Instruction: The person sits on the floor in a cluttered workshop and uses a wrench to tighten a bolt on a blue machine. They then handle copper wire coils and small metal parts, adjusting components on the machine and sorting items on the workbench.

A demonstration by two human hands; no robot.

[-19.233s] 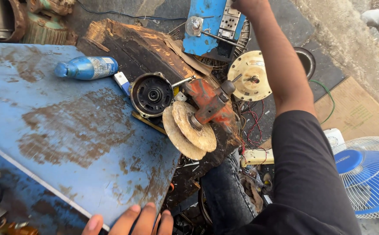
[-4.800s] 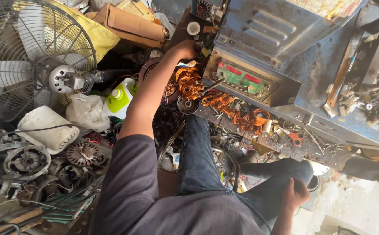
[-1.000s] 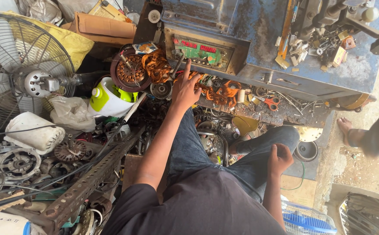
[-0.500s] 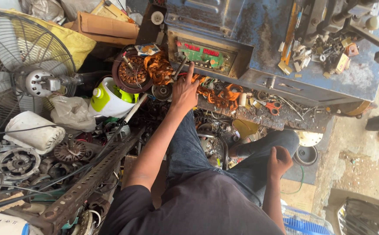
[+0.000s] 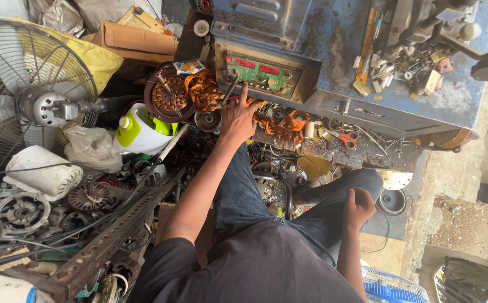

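My left hand (image 5: 237, 116) reaches forward, its index finger stretched out and touching the lower edge of a green control panel (image 5: 258, 74) with red displays, set in the front of a blue metal machine (image 5: 322, 50). It holds nothing. Just below and around the hand lie copper wire coils (image 5: 202, 90) and a round motor stator (image 5: 168, 98). My right hand (image 5: 359, 206) rests on my right knee, fingers draped over the jeans, with nothing in it.
A pedestal fan (image 5: 28, 92) lies at the left. A white and green jug (image 5: 140, 132), motor parts (image 5: 22, 210) and a rusty perforated angle bar (image 5: 115, 235) crowd the floor. Scissors (image 5: 345, 138), screws and tools litter the machine's ledge. A blue fan guard (image 5: 392, 286) sits low right.
My left hand has risen from the copper coils to the green panel, with the index finger now pointing at it. My right hand stays on the knee.
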